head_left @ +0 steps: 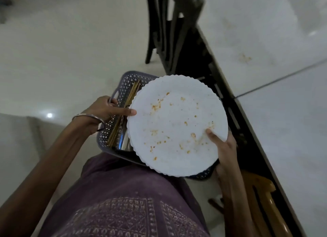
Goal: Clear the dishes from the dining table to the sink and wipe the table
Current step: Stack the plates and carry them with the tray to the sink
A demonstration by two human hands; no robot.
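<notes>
A stack of white scalloped plates [177, 125], the top one smeared with orange food bits, lies across a dark perforated plastic basket [123, 80] held in front of my body. My left hand [108, 111] grips the basket's left rim, with its forefinger stretched onto the plates' edge. My right hand [223, 148] holds the plates' right edge, thumb on top and fingers underneath. In the basket lie wooden chopsticks [131, 95] and something of shiny steel [122, 139]. The white dining table [274, 59] stands to my right, with faint food stains on it.
A dark chair [169, 29] stands at the table's edge ahead. A brown wooden chair [260, 201] sits low on the right beside my leg. Pale tiled floor [62, 50] spreads to the left and ahead.
</notes>
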